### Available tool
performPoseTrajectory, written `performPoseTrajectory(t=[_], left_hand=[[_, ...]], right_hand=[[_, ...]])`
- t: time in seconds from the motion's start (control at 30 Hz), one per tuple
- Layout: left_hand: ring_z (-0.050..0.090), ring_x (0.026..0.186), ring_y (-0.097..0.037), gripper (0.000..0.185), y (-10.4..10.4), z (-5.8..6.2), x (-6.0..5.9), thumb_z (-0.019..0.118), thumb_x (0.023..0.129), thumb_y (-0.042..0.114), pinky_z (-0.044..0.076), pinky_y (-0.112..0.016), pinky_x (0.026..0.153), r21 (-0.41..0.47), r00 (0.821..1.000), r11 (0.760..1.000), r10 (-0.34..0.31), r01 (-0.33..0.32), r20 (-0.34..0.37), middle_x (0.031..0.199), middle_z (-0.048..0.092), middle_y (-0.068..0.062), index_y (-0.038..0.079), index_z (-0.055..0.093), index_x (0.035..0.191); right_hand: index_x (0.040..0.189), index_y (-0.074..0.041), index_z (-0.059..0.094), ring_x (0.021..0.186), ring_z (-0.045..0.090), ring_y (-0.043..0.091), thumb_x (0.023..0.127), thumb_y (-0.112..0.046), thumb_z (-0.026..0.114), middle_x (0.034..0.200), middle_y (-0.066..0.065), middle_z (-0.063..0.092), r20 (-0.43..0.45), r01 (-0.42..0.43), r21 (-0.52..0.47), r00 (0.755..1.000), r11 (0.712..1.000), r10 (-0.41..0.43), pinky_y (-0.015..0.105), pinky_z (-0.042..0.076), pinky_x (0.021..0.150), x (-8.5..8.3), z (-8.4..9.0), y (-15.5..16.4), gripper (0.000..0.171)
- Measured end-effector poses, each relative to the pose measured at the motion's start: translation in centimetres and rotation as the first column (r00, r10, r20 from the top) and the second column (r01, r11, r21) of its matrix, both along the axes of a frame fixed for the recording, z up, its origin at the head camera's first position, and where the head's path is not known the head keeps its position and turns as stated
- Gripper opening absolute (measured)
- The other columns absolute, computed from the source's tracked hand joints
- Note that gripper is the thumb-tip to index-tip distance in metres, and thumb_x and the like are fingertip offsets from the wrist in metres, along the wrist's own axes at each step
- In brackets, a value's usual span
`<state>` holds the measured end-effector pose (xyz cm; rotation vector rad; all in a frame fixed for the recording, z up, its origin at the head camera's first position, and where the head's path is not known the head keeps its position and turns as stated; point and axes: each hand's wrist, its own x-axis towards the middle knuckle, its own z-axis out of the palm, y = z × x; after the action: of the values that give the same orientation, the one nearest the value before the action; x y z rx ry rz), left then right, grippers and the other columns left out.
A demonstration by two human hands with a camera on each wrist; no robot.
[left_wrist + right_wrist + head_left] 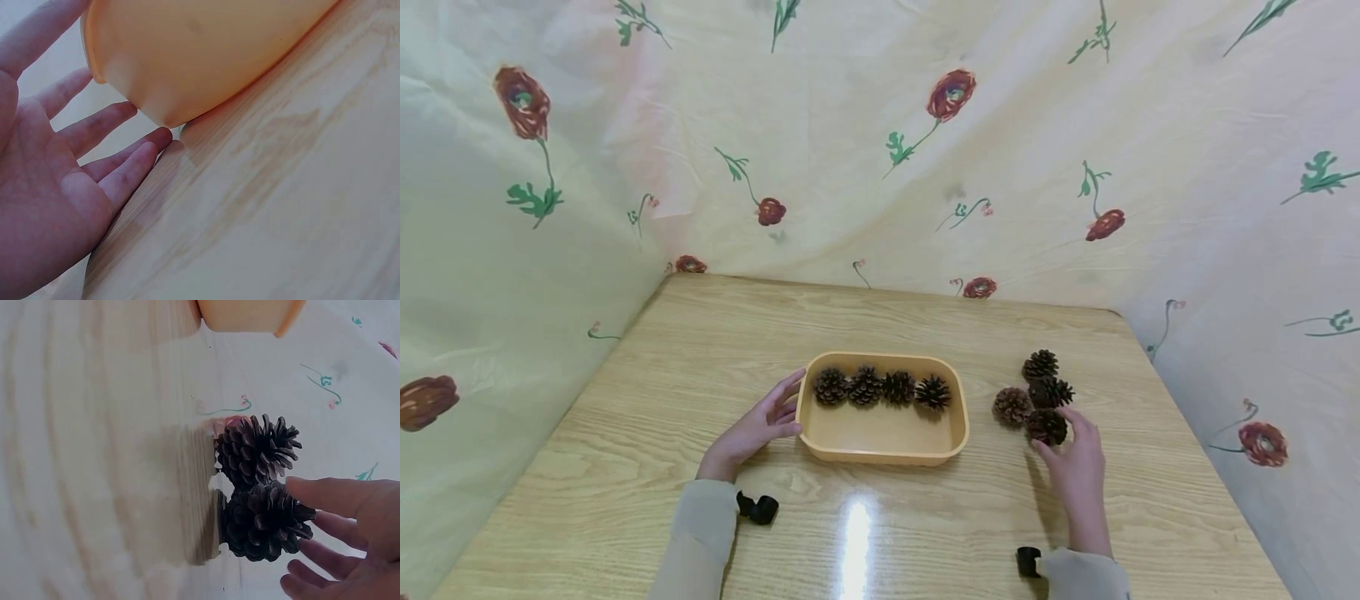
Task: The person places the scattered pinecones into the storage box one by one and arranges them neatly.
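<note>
Wood-grain table (pixel 647 400), floral cloth (pixel 850 150) hung behind and at both sides. I note the left hand (pixel 752 429) lies flat-fingered against the near left corner of the tray (pixel 880 454), touching its wall, probably to steady it. Tray holds four cones (pixel 880 388) in one row along the far wall; near half bare. Right hand (pixel 1078 467), fingers loosely spread, touches the nearest cone (pixel 1047 426) of a loose cluster of four; not yet closed round it, as far as I can judge
</note>
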<state>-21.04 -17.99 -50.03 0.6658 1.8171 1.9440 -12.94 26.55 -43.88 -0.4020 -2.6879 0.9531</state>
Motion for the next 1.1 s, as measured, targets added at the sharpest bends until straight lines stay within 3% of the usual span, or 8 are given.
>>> performPoseTrajectory(t=[0.4, 0.73, 1.1], left_hand=[[0.021, 0.137, -0.035, 0.082, -0.1, -0.1, 0.1, 0.06, 0.087, 0.0, 0.018, -0.044, 0.113, 0.013, 1.0, 1.0, 0.002, -0.003, 0.011, 0.153, 0.014, -0.012, 0.027, 0.014, 0.149], [0.02, 0.138, -0.034, 0.081, 0.0, 0.0, 0.1, 0.059, 0.087, -0.001, 0.018, -0.044, 0.113, 0.003, 1.0, 1.0, 0.003, -0.004, 0.014, 0.153, 0.016, -0.01, 0.03, 0.015, 0.148], [0.02, 0.138, -0.034, 0.082, 0.0, -0.3, -0.1, 0.059, 0.087, -0.001, 0.017, -0.044, 0.113, 0.009, 1.0, 1.0, -0.003, 0.003, 0.003, 0.153, 0.015, -0.011, 0.028, 0.014, 0.149]], right_hand=[[0.139, 0.005, 0.029, 0.126, 0.025, 0.05, 0.082, -0.003, 0.066, 0.139, 0.033, 0.026, 0.134, -0.061, -0.022, 0.989, 0.998, 0.064, 0.062, 0.025, 0.102, -0.4, 0.0, 0.8, 0.069], [0.133, 0.008, 0.036, 0.115, 0.037, 0.05, 0.082, -0.005, 0.065, 0.126, 0.035, 0.038, 0.124, -0.038, 0.022, 0.992, 0.999, 0.035, 0.06, 0.033, 0.094, -0.7, 0.0, 1.2, 0.06], [0.136, 0.006, 0.035, 0.118, 0.037, 0.049, 0.086, -0.021, 0.064, 0.131, 0.034, 0.039, 0.138, -0.005, -0.009, 0.99, 1.0, 0.007, 0.06, 0.034, 0.096, -0.4, -0.1, 1.3, 0.064]])
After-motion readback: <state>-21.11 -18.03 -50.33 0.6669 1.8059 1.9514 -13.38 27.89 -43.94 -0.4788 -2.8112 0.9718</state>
